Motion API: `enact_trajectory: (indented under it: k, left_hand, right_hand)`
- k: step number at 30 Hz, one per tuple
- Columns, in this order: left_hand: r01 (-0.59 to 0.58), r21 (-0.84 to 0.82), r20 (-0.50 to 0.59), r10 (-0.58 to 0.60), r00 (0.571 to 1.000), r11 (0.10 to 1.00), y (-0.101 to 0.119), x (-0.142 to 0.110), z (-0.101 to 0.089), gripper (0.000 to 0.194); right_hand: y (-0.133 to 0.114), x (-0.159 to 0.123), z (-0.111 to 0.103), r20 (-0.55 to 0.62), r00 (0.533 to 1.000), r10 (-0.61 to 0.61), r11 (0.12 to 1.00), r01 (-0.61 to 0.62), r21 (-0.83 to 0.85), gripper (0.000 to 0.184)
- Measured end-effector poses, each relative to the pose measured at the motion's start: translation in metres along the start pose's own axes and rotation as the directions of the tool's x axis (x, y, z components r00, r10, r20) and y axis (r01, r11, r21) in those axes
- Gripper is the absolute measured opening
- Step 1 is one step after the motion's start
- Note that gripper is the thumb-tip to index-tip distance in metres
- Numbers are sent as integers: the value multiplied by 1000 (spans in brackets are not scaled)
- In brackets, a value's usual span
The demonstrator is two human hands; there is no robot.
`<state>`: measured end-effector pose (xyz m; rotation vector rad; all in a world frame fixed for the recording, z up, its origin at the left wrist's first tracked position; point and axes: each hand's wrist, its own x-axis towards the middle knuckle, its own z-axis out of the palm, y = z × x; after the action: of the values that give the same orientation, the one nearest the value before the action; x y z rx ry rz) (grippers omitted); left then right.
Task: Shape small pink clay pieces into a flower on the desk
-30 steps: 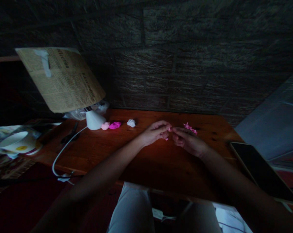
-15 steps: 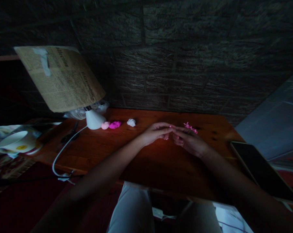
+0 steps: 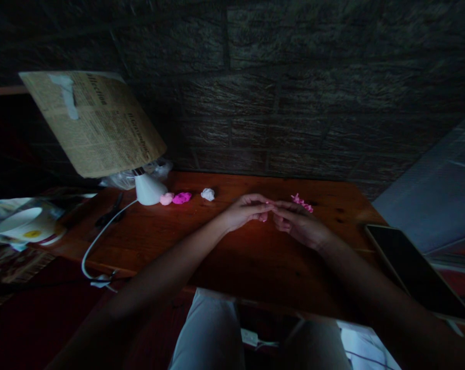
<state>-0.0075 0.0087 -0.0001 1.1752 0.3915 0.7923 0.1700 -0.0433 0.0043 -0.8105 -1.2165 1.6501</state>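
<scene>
My left hand [image 3: 244, 210] and my right hand [image 3: 298, 224] meet fingertip to fingertip over the middle of the wooden table [image 3: 224, 257]. Between them they pinch a small pink piece of clay [image 3: 263, 217], mostly hidden by the fingers. Just behind my right hand lies a shaped pink clay piece [image 3: 302, 202]. Further left on the table sit a white clay lump [image 3: 208, 194], a magenta lump [image 3: 182, 198] and a pale pink lump [image 3: 166, 199].
A white lamp base [image 3: 148, 188] with a newspaper shade [image 3: 93, 123] stands at the back left, its cord [image 3: 97, 241] trailing to the table's front edge. Scissors [image 3: 109, 211] and a cup [image 3: 22, 226] lie at left. A dark tablet [image 3: 413, 272] rests at the right edge. A stone wall rises behind.
The fingertips of both hands have closed together more tightly on the small pink piece; less of it shows now. The hands stay in the same place.
</scene>
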Motion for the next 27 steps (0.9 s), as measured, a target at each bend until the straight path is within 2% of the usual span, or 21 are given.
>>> enact_trajectory:
  k: [9,14,20,27]
  left_hand:
    - [29,-54,-46,-32,998,998,1,0,2,35]
    - [10,-20,-62,-11,998,1000,1,1,2,31]
    - [23,-18,-43,-24,999,1000,-1,0,1,30]
    - [10,42,24,-11,1000,999,2,-1,5,35]
  right_hand:
    - [-2,-1,0,-11,1000,20,999,-19,45,26]
    - [-4,-1,2,3,1000,2,1000,-2,14,26]
    - [-4,-1,3,1,999,-37,999,37,-39,26]
    - [-4,-2,5,3,1000,-27,999,27,35,28]
